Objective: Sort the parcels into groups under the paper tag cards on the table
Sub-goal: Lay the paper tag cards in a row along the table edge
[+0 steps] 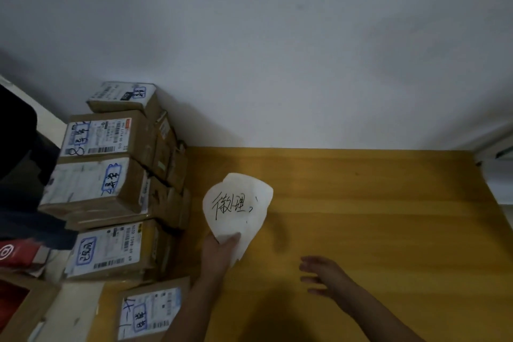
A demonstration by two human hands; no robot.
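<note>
Right of the parcel stack point(111, 189), over the yellow table point(388, 203), one white paper tag card point(236, 203) is held by the left hand point(219, 254). Five cardboard parcels in the stack show labelled tops; others behind them cannot be counted. The card's long axis runs away from the person, narrow end at the hand, broad end toward the wall point(277, 50), handwritten face up. The left thumb and fingers pinch that narrow end, forearm reaching forward. Farther right of the stack, the right hand point(323, 275) is palm down over the table, fingers spread, holding nothing.
</note>
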